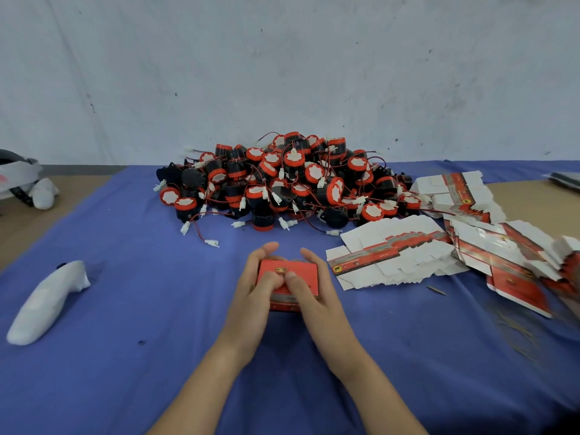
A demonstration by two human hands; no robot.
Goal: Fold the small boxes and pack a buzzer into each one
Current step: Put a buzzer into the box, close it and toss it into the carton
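Both hands work one small red box [306, 274], held between them just above the blue cloth [125, 324] on the worktop [37, 221]. The left hand [251, 293] wraps the box's left side, fingers curled behind and thumb pressing on the top face. The right hand [314, 298] grips the right side the same way, its thumb touching the left thumb at the middle of the lid. Judged step: closing or tucking the top flap. I cannot tell whether a buzzer is inside. A thin loop shows at the box's far edge, possibly a lead. The heap of loose buzzers [282, 183] lies beyond the fingertips, well apart. The flat blanks [386, 255] fan out beyond the right hand, near its knuckles. A white bundle [47, 302] lies far off the left hand. Risks: if that loop is a wire, the flap may pinch it or spring back open. Both thumbs press on one spot, which could dent the thin card. Tangled leads in the heap could drag several buzzers along at the next pick, and a sweeping right wrist could scatter the blanks.
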